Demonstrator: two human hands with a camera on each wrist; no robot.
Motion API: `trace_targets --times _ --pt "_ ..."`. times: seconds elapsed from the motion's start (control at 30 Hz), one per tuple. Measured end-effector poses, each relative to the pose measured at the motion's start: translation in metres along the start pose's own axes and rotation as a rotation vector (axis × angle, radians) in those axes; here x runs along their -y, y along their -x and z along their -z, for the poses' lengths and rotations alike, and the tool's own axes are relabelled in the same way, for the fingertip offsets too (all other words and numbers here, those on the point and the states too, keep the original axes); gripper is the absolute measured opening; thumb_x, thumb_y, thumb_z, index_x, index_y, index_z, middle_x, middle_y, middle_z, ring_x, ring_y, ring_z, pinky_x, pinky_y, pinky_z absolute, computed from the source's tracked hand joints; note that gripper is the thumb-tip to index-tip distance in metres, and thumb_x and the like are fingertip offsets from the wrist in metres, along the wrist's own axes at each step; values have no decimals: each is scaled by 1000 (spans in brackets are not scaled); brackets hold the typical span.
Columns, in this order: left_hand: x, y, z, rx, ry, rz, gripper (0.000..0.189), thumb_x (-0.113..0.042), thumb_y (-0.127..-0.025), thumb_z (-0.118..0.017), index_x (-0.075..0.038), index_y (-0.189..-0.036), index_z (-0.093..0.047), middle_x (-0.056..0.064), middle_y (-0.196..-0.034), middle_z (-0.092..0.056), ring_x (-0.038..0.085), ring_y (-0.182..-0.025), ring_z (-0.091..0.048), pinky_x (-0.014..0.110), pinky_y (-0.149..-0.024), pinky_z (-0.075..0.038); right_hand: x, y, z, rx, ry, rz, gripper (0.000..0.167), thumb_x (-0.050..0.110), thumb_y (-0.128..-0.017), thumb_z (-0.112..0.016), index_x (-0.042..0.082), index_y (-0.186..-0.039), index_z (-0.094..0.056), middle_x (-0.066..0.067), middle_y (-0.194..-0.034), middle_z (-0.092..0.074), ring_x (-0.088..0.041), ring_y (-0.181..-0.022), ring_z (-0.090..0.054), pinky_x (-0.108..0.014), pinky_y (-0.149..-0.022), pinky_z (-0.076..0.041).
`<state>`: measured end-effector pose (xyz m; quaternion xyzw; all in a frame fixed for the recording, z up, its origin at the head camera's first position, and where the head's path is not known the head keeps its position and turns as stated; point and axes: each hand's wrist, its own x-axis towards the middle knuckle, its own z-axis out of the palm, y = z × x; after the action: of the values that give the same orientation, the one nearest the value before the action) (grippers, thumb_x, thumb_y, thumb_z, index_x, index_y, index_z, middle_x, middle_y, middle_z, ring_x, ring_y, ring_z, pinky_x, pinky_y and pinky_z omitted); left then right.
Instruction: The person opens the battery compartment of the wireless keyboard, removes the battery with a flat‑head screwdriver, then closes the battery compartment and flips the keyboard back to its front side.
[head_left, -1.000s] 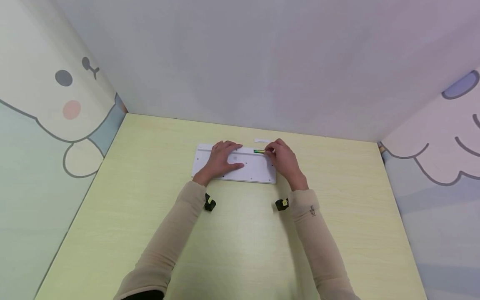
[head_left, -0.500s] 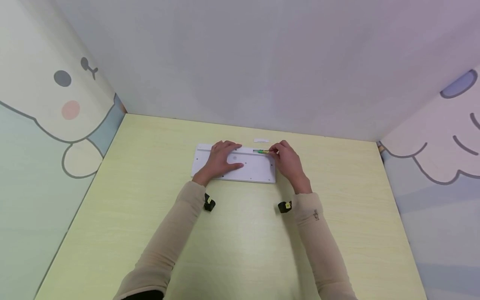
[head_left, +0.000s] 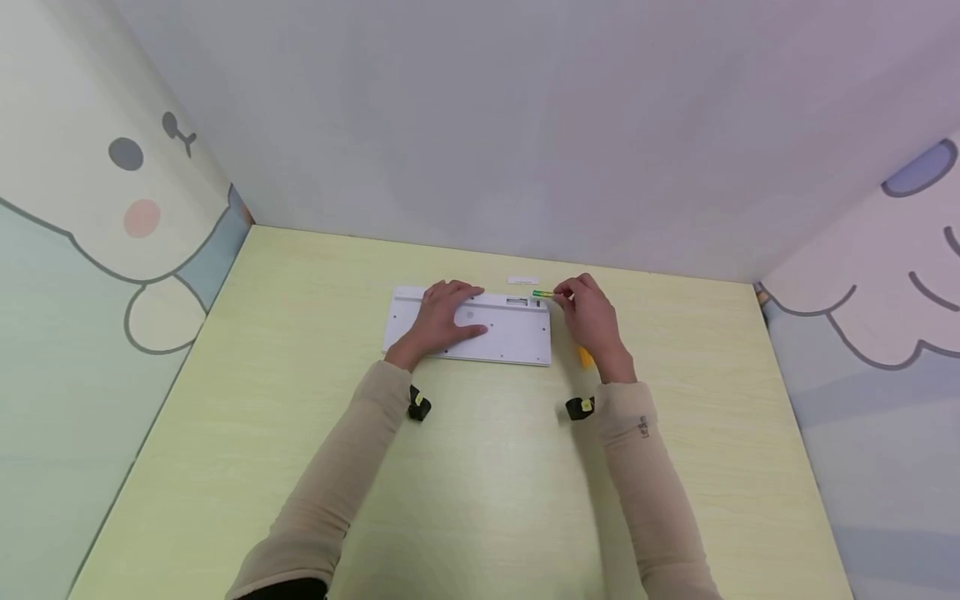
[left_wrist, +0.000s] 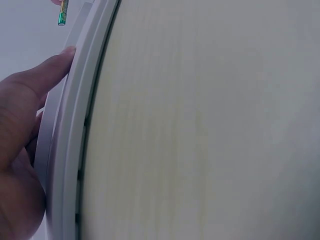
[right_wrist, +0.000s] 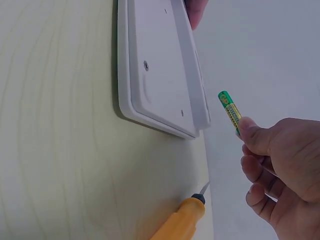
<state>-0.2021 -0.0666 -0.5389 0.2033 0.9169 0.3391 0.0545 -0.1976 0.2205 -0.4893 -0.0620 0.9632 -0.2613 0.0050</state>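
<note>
A white keyboard (head_left: 495, 337) lies with its screw-dotted underside up, its battery slot (head_left: 517, 301) uncovered near the far right corner. My left hand (head_left: 438, 321) rests on the keyboard's left half, thumb and fingers spread. My right hand (head_left: 592, 321) pinches a green and yellow battery (right_wrist: 230, 110) between thumb and fingertips. That battery is held above and just right of the slot, apart from the keyboard. In the left wrist view only the battery's green end (left_wrist: 62, 19) and part of a fingertip show.
Behind the keyboard lies a small white strip (head_left: 522, 281). An orange-handled screwdriver (right_wrist: 182, 220) lies right of the keyboard, partly under my right wrist in the head view. The pale wood-grain table (head_left: 480, 467) ends at a grey wall.
My right hand has drawn the battery from the slot area, moving right and slightly away. The slot and the screwdriver's orange handle now show. My left hand has stayed in place.
</note>
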Motion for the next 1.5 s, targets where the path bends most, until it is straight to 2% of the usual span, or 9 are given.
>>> trace_targets --times 0.5,0.73,1.13,1.5 --pt "0 0 0 2 0 3 71 -45 -89 -77 -20 -149 -51 5 -147 -54 25 -145 -44 47 -133 -10 -14 -17 3 -33 12 -42 25 24 -105 -58 4 -118 -67 -13 -114 -58 -29 -95 -59 -42 -80 -55" --pt "-3 2 1 5 8 9 71 -44 -89 -78 -19 -149 -51 5 -146 -55 26 -145 -44 48 -133 -10 -22 -25 0 -43 32 -50 23 22 -105 -58 4 -115 -68 -15 -113 -59 -31 -103 -54 -45 -86 -54" --pt "-3 3 0 13 -1 23 72 -46 -89 -77 -20 -150 -50 5 -148 -54 25 -146 -43 47 -133 -10 -27 -33 -8 -31 31 -52 22 18 -103 -61 2 -114 -70 -17 -111 -62 -33 -104 -52 -46 -91 -51" --pt "-1 4 -2 6 8 10 71 -46 -89 -77 -20 -150 -50 4 -147 -55 25 -146 -43 47 -133 -10 -28 -39 -11 -21 63 -40 19 17 -102 -63 2 -111 -70 -18 -111 -62 -36 -104 -50 -48 -95 -47"
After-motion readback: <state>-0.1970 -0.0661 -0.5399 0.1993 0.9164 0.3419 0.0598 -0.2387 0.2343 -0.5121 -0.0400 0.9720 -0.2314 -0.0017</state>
